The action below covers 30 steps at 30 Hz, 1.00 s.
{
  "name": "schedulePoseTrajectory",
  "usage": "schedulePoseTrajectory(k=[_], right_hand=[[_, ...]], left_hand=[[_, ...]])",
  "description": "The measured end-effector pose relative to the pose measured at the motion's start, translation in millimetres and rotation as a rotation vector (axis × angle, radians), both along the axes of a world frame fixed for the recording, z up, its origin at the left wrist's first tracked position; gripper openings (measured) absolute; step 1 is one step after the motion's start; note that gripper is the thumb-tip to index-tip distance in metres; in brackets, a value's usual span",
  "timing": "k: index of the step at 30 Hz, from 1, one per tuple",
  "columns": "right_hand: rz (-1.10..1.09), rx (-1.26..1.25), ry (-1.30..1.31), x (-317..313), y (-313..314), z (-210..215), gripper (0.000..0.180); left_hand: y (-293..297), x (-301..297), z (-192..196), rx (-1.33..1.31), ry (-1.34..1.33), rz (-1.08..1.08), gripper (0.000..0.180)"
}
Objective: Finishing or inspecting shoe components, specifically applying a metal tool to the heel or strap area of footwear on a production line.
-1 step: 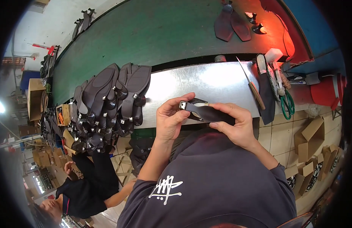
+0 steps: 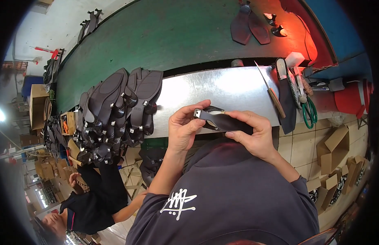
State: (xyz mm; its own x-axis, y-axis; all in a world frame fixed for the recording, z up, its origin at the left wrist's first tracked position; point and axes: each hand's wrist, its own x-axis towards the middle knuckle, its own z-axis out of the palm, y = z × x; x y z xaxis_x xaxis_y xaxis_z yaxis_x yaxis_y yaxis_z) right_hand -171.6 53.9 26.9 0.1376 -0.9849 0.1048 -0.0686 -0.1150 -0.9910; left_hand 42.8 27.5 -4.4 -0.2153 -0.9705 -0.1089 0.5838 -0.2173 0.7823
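1. Dark shoe sole (image 2: 234,123), with a glossy underside part and a shiny silvery tip at its 9 o'clock end, is held up between both hands near the close edge of the steel tabletop (image 2: 214,87); directions below run from it, 12 o'clock pointing away from the person.
2. Left hand (image 2: 182,130), at 9 o'clock, pinches the silvery end between thumb and fingers.
3. Right hand (image 2: 255,132), at 3 o'clock, grips the broader end, fingers along the far edge and thumb on the near one.
4. At 2 o'clock, a knife (image 2: 275,98) with an orange-and-brown handle lies slanted on the steel.
5. At 3 o'clock hang green-handled scissors (image 2: 308,113).
6. At 9 o'clock, a heap of heeled soles (image 2: 111,87) is stacked, silvery tips showing.
7. Between 12 and 1 o'clock, two flat soles (image 2: 240,27) lie on the green bench (image 2: 177,41); two glossy heels (image 2: 280,31) sit just beside them.
8. At 8 o'clock is a co-worker (image 2: 91,212) in dark clothes.
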Motion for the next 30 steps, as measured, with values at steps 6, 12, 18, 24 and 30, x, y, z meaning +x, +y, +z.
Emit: schedulePoseTrajectory(k=[6, 12, 18, 24, 30], right_hand=[[0.004, -0.001, -0.035, 0.0, -1.2, -1.0, 0.042], [0.012, 0.008, -0.040, -0.2, -1.4, -0.7, 0.042], [0.031, 0.005, -0.028, -0.8, -2.5, 3.0, 0.042], [0.038, -0.029, 0.013, -1.6, -3.3, 4.0, 0.042], [0.065, -0.026, 0.073, -3.6, -3.3, 8.8, 0.043]], left_hand=[[-1.0, -0.4, 1.6, 0.021, 0.031, -0.009, 0.037], [-1.1, -1.3, 4.0, 0.042, 0.027, -0.018, 0.037], [-1.4, -1.4, 2.5, 0.017, 0.020, -0.018, 0.036], [-0.4, -3.6, 1.5, -0.029, -0.004, 0.006, 0.036], [2.3, -3.4, -1.9, -0.135, -0.085, 0.060, 0.037]])
